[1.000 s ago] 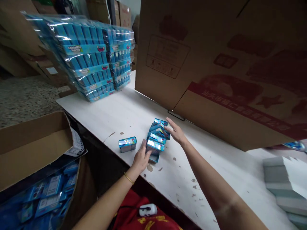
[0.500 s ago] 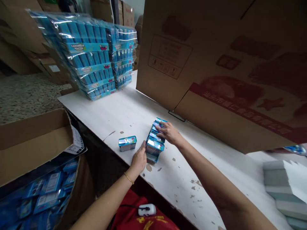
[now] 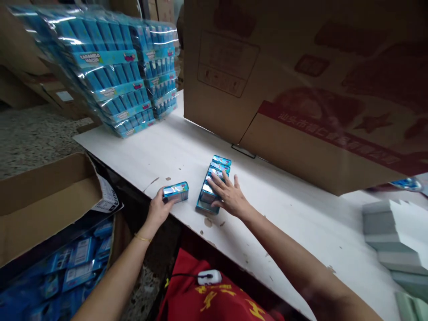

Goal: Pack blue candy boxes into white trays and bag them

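Observation:
My left hand (image 3: 159, 206) has its thumb and fingers round the near left end of a small blue box (image 3: 177, 191) at the table's front edge. To the right, a shallow blue display tray (image 3: 207, 209) holds several matching blue boxes (image 3: 221, 161) in a row, with a gap at its near end. My right hand (image 3: 229, 195) lies over the row with fingers spread, touching the box tops, its thumb by the nearest box. It covers part of the row and the tray's right side.
Shrink-wrapped stacks of filled blue trays (image 3: 110, 76) stand at the back left. A large brown carton (image 3: 284, 89) fills the back right. At lower left is an open carton (image 3: 50, 191), with loose blue boxes (image 3: 76, 263) below. Folded pale card (image 3: 391, 236) is stacked at right.
My left hand has left the tray and moved left to grip the single box. My right hand has slid nearer along the row, its fingers now spread. The view has shifted slightly.

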`<action>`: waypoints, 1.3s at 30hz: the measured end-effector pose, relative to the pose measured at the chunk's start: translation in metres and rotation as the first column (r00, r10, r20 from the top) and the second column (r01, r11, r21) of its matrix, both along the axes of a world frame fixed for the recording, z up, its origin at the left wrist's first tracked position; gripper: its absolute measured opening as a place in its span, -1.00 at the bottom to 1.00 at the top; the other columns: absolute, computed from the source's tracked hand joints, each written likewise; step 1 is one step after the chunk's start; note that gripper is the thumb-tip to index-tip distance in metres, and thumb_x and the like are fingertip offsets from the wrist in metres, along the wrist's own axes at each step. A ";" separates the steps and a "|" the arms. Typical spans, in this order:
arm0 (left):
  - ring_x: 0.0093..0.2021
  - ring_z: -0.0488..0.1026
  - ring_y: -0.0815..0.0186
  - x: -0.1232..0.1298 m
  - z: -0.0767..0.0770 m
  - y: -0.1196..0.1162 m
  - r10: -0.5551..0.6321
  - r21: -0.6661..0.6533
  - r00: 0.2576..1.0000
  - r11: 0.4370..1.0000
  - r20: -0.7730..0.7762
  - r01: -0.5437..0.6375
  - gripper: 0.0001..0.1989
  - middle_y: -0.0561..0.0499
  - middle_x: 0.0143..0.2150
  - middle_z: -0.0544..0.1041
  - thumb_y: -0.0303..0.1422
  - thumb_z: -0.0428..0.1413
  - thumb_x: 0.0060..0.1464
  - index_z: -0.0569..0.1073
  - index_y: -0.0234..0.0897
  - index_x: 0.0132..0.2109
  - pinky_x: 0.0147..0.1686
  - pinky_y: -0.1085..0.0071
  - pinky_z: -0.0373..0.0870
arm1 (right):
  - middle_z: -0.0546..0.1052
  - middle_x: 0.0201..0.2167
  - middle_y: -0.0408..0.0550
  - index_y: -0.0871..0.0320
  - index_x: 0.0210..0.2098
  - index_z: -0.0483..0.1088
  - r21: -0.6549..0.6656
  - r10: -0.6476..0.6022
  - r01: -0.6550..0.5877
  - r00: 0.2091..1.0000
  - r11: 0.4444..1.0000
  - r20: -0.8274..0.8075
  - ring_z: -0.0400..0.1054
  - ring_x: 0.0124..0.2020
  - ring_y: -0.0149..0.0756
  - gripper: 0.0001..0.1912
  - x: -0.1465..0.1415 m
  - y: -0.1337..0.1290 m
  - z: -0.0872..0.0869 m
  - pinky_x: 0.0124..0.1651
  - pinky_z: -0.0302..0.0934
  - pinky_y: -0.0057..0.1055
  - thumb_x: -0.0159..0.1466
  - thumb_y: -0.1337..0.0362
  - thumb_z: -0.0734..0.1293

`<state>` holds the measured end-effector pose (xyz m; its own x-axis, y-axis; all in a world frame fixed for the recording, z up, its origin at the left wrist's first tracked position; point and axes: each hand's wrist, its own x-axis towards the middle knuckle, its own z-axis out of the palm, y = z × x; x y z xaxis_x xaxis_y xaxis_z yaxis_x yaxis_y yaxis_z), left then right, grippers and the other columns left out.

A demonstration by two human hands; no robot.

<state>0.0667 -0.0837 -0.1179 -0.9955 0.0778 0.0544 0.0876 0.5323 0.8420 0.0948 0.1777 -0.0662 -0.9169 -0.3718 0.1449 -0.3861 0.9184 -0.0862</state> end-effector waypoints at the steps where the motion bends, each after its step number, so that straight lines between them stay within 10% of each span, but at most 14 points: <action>1: -0.20 0.44 0.22 0.002 0.001 0.000 -0.024 -0.009 0.999 1.000 0.021 0.025 -0.51 -0.06 -0.21 0.49 -0.19 0.12 -0.08 0.28 -0.28 0.00 -0.16 0.29 0.35 | -0.05 0.26 -0.01 0.03 0.25 -0.16 -0.042 0.020 -0.021 0.999 0.999 -0.027 -0.33 0.26 0.04 -0.17 0.003 -0.005 0.006 0.17 -0.31 0.18 0.13 0.03 0.31; 6: -0.07 0.39 0.23 0.029 0.031 0.018 -0.245 -0.070 0.954 0.969 -0.171 0.236 -0.63 -0.06 -0.09 0.46 -0.31 0.06 -0.03 0.32 -0.23 -0.03 -0.04 0.30 0.30 | 0.16 0.16 0.06 0.15 0.27 -0.21 -0.195 0.256 -0.267 0.964 0.944 -0.077 0.03 0.16 -0.13 -0.29 0.024 -0.037 0.039 0.10 0.06 -0.19 0.26 0.07 0.17; 10: 0.09 0.27 0.22 0.032 0.050 0.037 -0.316 -0.021 0.916 0.947 -0.247 0.321 -0.50 -0.07 0.10 0.33 -0.33 0.06 -0.02 0.21 -0.21 0.12 0.08 0.26 0.21 | 0.35 0.00 0.05 0.08 0.26 -0.15 -0.220 0.114 -0.137 0.987 0.966 -0.113 0.26 -0.06 -0.16 -0.46 0.047 -0.036 0.046 -0.09 0.19 -0.23 0.32 0.22 0.07; 22: -0.05 0.40 0.23 0.025 -0.008 0.051 -0.229 0.152 0.973 0.963 0.028 0.222 -0.63 -0.12 -0.06 0.47 -0.25 -0.06 0.08 0.41 -0.29 -0.02 -0.01 0.28 0.31 | 0.26 0.07 0.13 0.15 0.23 -0.04 -0.028 -0.106 0.104 0.990 0.994 -0.093 0.16 0.00 -0.03 -0.48 0.057 -0.018 -0.007 -0.11 0.19 -0.13 0.29 0.32 0.10; 31: 0.21 0.11 0.19 -0.027 0.015 0.100 -0.308 0.556 0.919 0.821 0.248 0.126 -0.37 -0.18 0.24 0.12 -0.01 -0.13 0.08 0.16 -0.32 0.18 0.10 0.26 0.18 | 0.04 0.23 0.01 0.12 0.23 -0.05 -0.211 -0.075 0.063 0.996 0.975 -0.049 -0.21 0.25 -0.05 -0.36 0.041 -0.045 -0.012 0.20 -0.18 0.03 0.20 0.27 0.24; 36: 0.01 0.37 0.16 -0.011 0.027 0.122 -0.564 0.708 0.767 0.673 0.304 0.214 -0.48 -0.17 0.08 0.37 -0.11 0.01 0.03 0.27 -0.31 0.09 -0.04 0.22 0.34 | 0.04 0.23 -0.02 0.02 0.23 -0.07 -0.566 -0.240 0.191 0.971 0.802 -0.013 -0.14 0.24 -0.20 -0.45 0.132 -0.001 -0.025 0.17 -0.01 -0.03 0.28 0.26 0.14; 39: -0.03 0.40 0.20 0.017 0.029 0.131 -0.534 0.685 0.777 0.704 0.334 0.189 -0.55 -0.12 0.06 0.39 -0.17 0.03 0.03 0.29 -0.26 0.05 -0.06 0.24 0.37 | 0.31 0.07 -0.07 -0.10 0.07 0.23 -0.701 -0.434 0.372 0.896 0.609 0.098 0.19 0.08 -0.24 -0.63 0.219 0.029 -0.037 0.06 0.20 -0.14 0.28 0.27 0.14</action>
<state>0.0837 0.0476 -0.0889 -0.7913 0.5608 -0.2437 -0.3369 -0.0672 0.9392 0.3142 0.2068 -0.1036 -0.9242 0.2674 0.2729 -0.0255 0.6694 -0.7424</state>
